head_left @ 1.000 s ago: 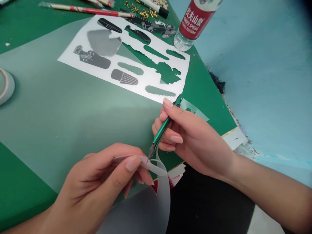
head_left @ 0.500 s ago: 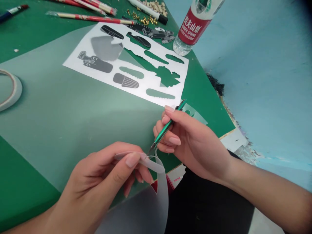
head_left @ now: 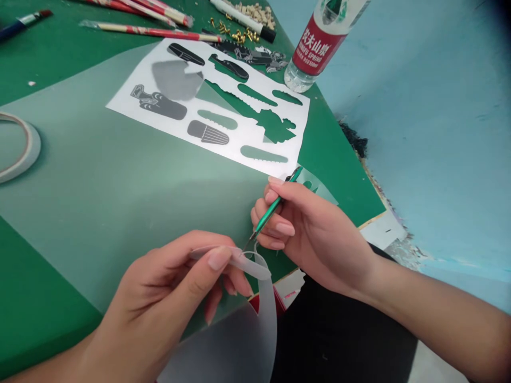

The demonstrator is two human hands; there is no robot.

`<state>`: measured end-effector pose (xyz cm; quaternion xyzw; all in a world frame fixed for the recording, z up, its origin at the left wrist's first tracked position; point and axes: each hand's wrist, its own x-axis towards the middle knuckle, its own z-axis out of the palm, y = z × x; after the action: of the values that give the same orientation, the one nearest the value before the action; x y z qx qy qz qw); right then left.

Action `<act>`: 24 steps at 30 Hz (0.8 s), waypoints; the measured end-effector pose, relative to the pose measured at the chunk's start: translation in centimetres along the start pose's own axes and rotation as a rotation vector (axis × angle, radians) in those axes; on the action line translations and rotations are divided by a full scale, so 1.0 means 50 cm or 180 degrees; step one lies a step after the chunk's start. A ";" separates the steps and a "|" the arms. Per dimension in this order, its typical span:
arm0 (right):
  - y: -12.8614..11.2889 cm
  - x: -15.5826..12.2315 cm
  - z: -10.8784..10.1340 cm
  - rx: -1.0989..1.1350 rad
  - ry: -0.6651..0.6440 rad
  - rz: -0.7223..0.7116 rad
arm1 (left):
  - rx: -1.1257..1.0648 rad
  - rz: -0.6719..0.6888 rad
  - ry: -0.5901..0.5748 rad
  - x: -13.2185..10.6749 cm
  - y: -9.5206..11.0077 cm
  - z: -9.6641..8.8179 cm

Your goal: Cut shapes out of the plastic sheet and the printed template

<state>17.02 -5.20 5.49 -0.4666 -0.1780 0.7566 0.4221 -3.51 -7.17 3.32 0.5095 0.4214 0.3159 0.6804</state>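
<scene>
My left hand (head_left: 179,292) pinches a narrow, rounded strip of frosted clear plastic sheet (head_left: 255,268) between thumb and fingers. From there the sheet curls down past the table edge, over my lap. My right hand (head_left: 295,223) is closed on a slim, shiny green craft knife (head_left: 268,215), held like a pen. Its thin metal tip points down and left to the edge of the strip, close to my left fingertips. Whether the tip pierces the plastic, I cannot tell. Behind both hands lies a white pattern sheet (head_left: 159,72) with dark printed shapes and several cut-out holes.
A large frosted sheet (head_left: 120,175) covers much of the green table (head_left: 339,159). A tape roll (head_left: 34,151) lies at left. Farther back are wrapped sticks (head_left: 159,33), a marker (head_left: 243,20), brass fasteners (head_left: 239,36) and a water bottle (head_left: 315,48) near the blue wall.
Both hands hold nearly the same pose. The knife tip and the plastic strip have shifted very slightly, and the whole view has drifted a little.
</scene>
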 end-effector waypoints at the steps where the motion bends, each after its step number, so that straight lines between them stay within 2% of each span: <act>1: 0.000 0.000 0.000 -0.0003 0.0003 -0.0002 | 0.0011 0.0000 0.0004 0.000 0.000 0.000; 24: 0.011 0.007 0.002 0.0264 -0.0049 0.0028 | -0.0266 -0.0056 -0.0118 0.004 -0.005 0.000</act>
<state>16.59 -5.24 4.99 -0.4436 -0.1476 0.7687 0.4364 -3.41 -7.07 3.03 0.4826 0.3997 0.3179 0.7116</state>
